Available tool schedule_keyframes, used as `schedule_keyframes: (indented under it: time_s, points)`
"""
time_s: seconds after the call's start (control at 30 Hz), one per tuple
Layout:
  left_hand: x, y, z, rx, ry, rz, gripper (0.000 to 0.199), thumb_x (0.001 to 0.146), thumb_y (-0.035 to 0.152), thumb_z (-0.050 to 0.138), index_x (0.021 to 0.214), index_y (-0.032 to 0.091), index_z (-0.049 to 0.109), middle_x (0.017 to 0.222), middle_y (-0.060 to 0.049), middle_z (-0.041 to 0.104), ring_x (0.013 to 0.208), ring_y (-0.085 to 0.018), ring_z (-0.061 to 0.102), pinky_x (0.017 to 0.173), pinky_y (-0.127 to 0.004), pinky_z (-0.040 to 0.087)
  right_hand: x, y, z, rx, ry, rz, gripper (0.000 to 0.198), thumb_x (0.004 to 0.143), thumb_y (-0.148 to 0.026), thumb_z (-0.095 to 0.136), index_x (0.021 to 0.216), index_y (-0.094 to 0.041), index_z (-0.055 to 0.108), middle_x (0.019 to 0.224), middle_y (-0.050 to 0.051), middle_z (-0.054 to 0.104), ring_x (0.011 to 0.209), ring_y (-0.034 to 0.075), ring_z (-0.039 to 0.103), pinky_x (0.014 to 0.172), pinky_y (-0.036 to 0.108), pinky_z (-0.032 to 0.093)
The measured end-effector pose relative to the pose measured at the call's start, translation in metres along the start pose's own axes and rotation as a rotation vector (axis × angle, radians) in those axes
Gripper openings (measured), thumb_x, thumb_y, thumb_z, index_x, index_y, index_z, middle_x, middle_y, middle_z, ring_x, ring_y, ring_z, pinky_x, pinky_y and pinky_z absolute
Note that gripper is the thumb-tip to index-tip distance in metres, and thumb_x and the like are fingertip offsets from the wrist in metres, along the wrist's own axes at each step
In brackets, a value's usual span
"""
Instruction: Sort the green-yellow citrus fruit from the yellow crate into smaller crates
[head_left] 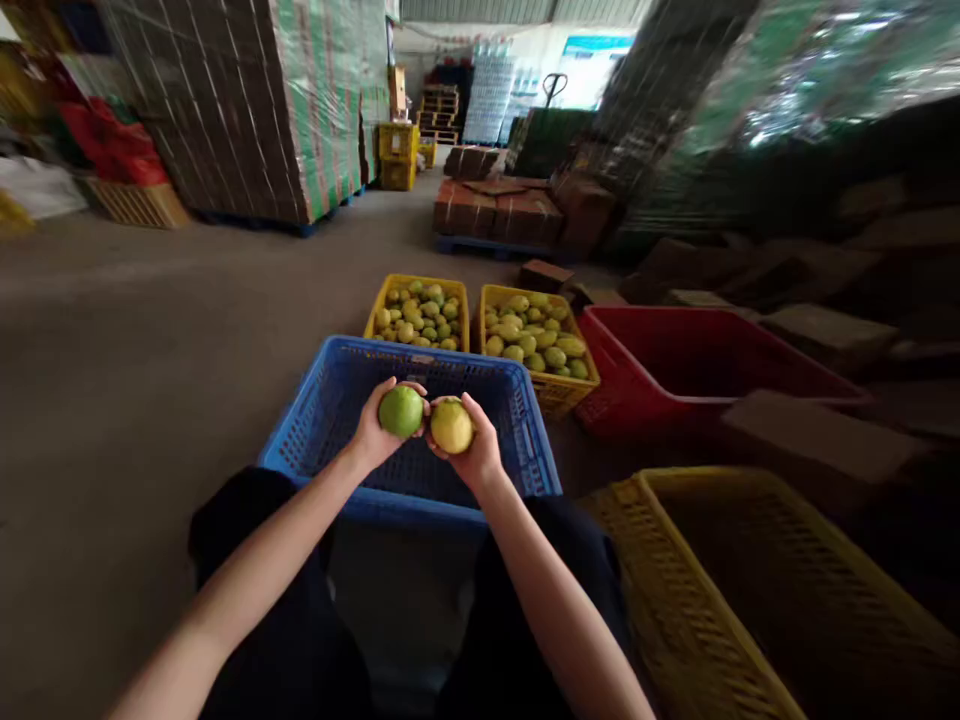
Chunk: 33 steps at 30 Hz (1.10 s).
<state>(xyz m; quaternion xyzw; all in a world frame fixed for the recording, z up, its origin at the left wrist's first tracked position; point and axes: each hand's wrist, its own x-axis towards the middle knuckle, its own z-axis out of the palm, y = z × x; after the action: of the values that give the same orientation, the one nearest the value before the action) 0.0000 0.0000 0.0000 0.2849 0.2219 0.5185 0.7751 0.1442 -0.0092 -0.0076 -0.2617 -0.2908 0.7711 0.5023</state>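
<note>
My left hand (377, 432) is closed around a round green fruit (400, 411) that looks like a citrus. A round yellow fruit (451, 426), similar in size, sits in my right hand (480, 455), fingers curled about it. Both hands are side by side above a blue plastic crate (341, 497) with slotted walls, between my knees. Beyond it, a yellow crate (465, 300) on the left and another yellow crate (551, 400) on the right hold many yellow and green fruits. The exact kind of fruit is not certain.
At the right stand a red bin (645, 400) and, nearer, a large yellow basket (675, 560). Cardboard boxes (825, 330) lie in shadow behind them. Wrapped pallet stacks (322, 110) rise at the left and right. Farther back are low cartons on a pallet (499, 215) and a pallet jack handle (553, 85).
</note>
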Motion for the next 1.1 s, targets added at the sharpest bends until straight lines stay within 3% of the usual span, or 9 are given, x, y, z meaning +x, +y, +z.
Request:
schedule_keyframes:
  time_s: [0.33,0.6,0.7,0.87,1.1]
  points:
    - [-0.002,0.002,-0.005,0.037,-0.149,0.092,0.041,0.081,0.047,0.046,0.073,0.011,0.064,0.058,-0.007,0.063,0.046,-0.016,0.058,0.042,-0.024,0.042,-0.006,-0.001,-0.001,-0.102,-0.082,-0.137,0.029,0.070,-0.036,0.067,0.092,-0.016,0.066,0.071,0.004,0.068,0.052,0.018,0.063,0.036,0.022,0.039]
    - [-0.009,0.015,-0.014,0.058,-0.228,0.010,0.052,0.085,0.051,0.038,0.072,0.009,0.066,0.048,-0.008,0.059,0.037,-0.018,0.054,0.037,-0.026,0.038,-0.007,0.001,0.002,-0.137,-0.152,-0.172,0.037,0.063,-0.025,0.073,0.097,-0.017,0.063,0.083,0.004,0.068,0.054,0.016,0.062,0.038,0.022,0.040]
    - [-0.008,0.018,-0.011,-0.037,-0.113,0.009,0.049,0.091,0.043,0.031,0.074,0.011,0.065,0.054,-0.006,0.061,0.039,-0.016,0.055,0.040,-0.026,0.041,-0.008,0.001,0.004,-0.090,-0.144,-0.133,0.038,0.068,-0.029,0.070,0.104,-0.019,0.061,0.085,0.004,0.068,0.054,0.017,0.062,0.036,0.021,0.039]
    - [-0.005,0.017,-0.007,-0.136,0.130,-0.045,0.036,0.095,0.032,0.031,0.093,0.016,0.063,0.073,-0.005,0.068,0.053,-0.016,0.065,0.042,-0.023,0.047,-0.007,-0.005,0.003,0.075,-0.027,-0.113,0.031,0.086,-0.040,0.048,0.110,-0.022,0.058,0.079,0.004,0.069,0.045,0.016,0.059,0.029,0.021,0.034]
    - [0.004,-0.009,-0.031,-0.152,0.425,-0.189,0.033,0.093,0.038,0.039,0.104,0.015,0.061,0.075,-0.006,0.068,0.064,-0.016,0.069,0.052,-0.022,0.055,-0.003,-0.021,-0.009,0.343,0.328,0.001,0.033,0.092,-0.034,0.035,0.089,-0.015,0.062,0.065,0.007,0.069,0.052,0.017,0.065,0.041,0.023,0.048]
